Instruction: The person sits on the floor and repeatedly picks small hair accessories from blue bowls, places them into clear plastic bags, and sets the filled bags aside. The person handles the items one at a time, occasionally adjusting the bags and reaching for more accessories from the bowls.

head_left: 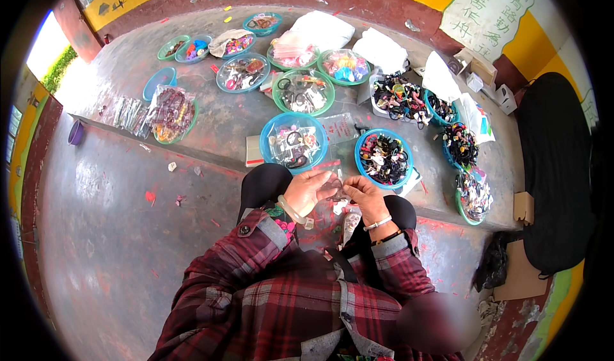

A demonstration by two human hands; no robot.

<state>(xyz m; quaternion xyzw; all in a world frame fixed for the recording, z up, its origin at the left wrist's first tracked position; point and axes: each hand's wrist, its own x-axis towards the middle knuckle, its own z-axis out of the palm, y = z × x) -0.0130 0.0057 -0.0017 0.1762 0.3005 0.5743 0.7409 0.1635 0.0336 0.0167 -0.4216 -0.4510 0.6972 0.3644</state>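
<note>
Over my lap, both of my hands are closed at the fingertips on a small see-through plastic bag [335, 183]. My left hand [306, 191] pinches its left side, and my right hand [364, 196] grips it from the right. Something dark and thin shows at the bag, too small to make out. Just beyond my hands sits a blue basin [265, 144] of clear packets with dark hair ties. To its right another blue basin [410, 158] holds a heap of black hair ties with colourful ornaments.
On the raised concrete step [217, 127] stand several more basins, including a green basin [275, 98] of packets. Plastic packets [131, 114] lie at the left. White sacks [326, 29] rest at the back, and a long black case [553, 175] leans at the right.
</note>
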